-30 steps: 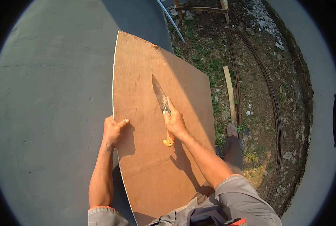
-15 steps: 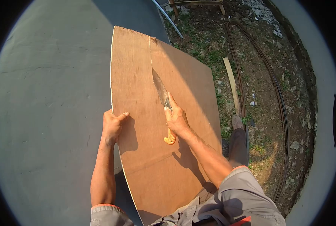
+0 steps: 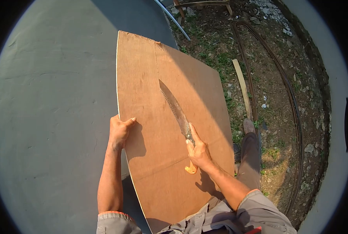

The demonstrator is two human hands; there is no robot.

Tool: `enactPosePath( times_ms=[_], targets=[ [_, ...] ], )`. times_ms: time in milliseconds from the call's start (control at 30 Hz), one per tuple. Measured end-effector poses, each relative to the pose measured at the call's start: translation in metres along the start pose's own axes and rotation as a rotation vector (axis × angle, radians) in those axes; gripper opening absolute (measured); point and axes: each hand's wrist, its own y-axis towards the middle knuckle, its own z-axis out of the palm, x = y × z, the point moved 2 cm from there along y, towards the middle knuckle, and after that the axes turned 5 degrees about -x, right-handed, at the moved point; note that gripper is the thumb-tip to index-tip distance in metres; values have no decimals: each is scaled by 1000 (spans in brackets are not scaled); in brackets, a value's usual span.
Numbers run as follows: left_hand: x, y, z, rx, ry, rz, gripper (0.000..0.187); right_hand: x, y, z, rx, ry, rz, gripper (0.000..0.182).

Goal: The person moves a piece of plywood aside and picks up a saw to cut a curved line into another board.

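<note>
A large sheet of plywood (image 3: 154,144) lies in front of me, with a thin cut running down from its far edge. My right hand (image 3: 199,151) is closed around the orange handle of a hand saw (image 3: 174,109). The toothed blade points away from me, its tip at the near end of the cut. My left hand (image 3: 120,130) grips the plywood's left edge, thumb on top and fingers hidden underneath.
Left of the board stretches a smooth grey surface (image 3: 49,117). On the ground to the right are a wooden strip (image 3: 241,84), a long loop of thin rods (image 3: 291,93) and my foot (image 3: 249,125). A wooden frame (image 3: 205,4) and a metal pipe (image 3: 173,19) show at the top.
My right hand has drawn the saw back toward me and to the right, so more of the blade shows. My left hand keeps its hold on the board.
</note>
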Motion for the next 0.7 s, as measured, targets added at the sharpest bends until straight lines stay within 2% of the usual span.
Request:
enactPosePath(
  times_ms=[33,133,200,233,267,333,367,433,567,633,700],
  targets=[
    [-3,0,2,-6,-12,-5,27,-15,-31,-10,-67,63,-86,68],
    [-13,-8,5,38,-21,-17,27,13,-36,-23,8,27,12,69],
    [-9,-2,6,-15,-24,-44,25,11,21,7,0,-32,-9,67],
    [-10,-2,8,-7,-23,-44,25,14,53,19,68,-42,127,66],
    [-12,-3,8,1,-23,-29,25,18,69,27,68,-42,134,66],
    [-14,-3,8,15,-17,-23,25,26,84,36,26,-16,106,67],
    [-13,-3,8,8,-1,-44,25,27,61,25,88,-17,168,69],
    [-17,-3,7,-13,2,-58,25,-7,-18,2,-66,-30,-164,70],
    [-16,-7,10,14,-2,-5,26,2,-29,-14,-130,-40,-251,71],
    [-19,-6,14,9,-16,3,26,15,34,10,47,6,132,70],
    [-21,-9,17,41,-16,21,28,32,91,28,69,-61,193,69]
  ],
)
